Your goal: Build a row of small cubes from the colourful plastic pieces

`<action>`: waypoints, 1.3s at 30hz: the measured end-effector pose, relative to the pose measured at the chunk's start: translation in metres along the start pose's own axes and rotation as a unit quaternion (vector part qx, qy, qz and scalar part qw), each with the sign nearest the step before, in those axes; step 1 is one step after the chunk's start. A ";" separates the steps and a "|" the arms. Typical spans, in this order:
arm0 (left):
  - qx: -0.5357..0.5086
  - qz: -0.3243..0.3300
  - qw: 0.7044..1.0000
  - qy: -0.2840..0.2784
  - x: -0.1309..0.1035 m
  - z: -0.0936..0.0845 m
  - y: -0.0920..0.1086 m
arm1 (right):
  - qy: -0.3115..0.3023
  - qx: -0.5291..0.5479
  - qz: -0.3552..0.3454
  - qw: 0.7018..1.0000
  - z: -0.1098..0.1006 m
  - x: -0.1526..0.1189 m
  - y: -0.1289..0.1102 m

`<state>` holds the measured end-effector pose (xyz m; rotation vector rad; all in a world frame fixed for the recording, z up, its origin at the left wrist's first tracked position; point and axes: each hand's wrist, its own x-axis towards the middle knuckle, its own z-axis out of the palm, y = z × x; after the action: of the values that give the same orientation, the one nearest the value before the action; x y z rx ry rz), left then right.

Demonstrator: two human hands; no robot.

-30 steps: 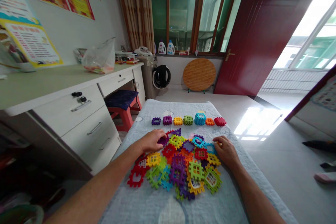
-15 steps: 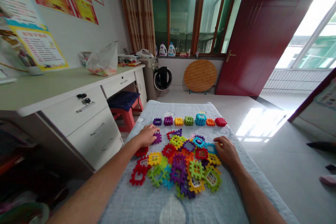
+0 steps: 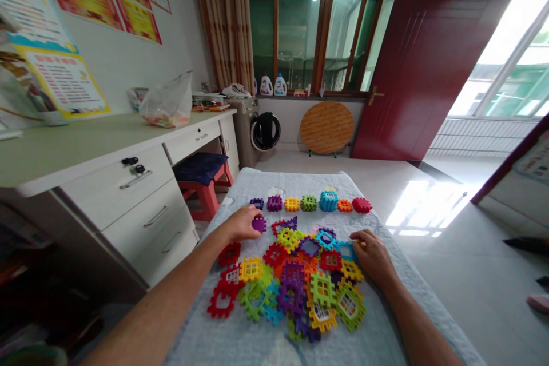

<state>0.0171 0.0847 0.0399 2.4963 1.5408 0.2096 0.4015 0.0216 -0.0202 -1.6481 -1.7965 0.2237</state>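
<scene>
We see the purple tile (image 3: pixel 259 225) with its toothed edge pointing right, away from the palm; fingers cover its left part, so we cannot name a long axis. It sits at the fingertips of our left hand (image 3: pixel 245 223), which is mostly closed, gripping the tile's left side. We cannot tell whether the tile touches the cloth (image 3: pixel 381 331) covering the tabletop.

Our right hand (image 3: pixel 372 249) is half curled beside a light-blue tile (image 3: pixel 345 250) at the heap's right edge; we cannot tell whether it grips anything.

Just right of the purple tile lies 1 red-and-purple triangular piece (image 3: pixel 285 225). Beyond it runs a row of 7 toothed blocks (image 3: pixel 309 203); the dark purple block (image 3: pixel 256 203) at its left end is partly behind our left fingers. The mixed heap (image 3: pixel 291 294) spreads between our forearms, and 1 red frame (image 3: pixel 229 253) lies partly under view of our left wrist.
</scene>
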 end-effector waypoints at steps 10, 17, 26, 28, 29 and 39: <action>0.011 0.011 0.999 0.031 0.088 -0.022 0.014 | -0.007 0.002 0.004 1.000 0.000 -0.001 0.002; 0.006 0.030 0.999 -0.011 0.107 -0.011 -0.008 | -0.011 0.000 0.013 1.000 -0.001 -0.001 -0.001; -0.001 0.038 0.999 -0.008 0.112 -0.001 -0.014 | -0.010 0.003 0.015 1.000 0.000 -0.001 0.000; -0.005 0.033 0.999 -0.003 0.112 -0.001 -0.014 | -0.010 0.002 0.017 1.000 -0.001 -0.001 -0.001; -0.007 0.031 0.999 0.000 0.111 -0.002 -0.013 | -0.010 0.003 0.017 1.000 -0.001 -0.001 -0.002; 0.048 0.053 0.996 0.048 0.079 0.006 -0.006 | -0.009 0.005 0.014 1.000 0.000 -0.001 -0.001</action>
<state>0.0481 0.1574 0.0340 2.6839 1.4872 0.2810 0.4008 0.0200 -0.0201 -1.6702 -1.7828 0.2605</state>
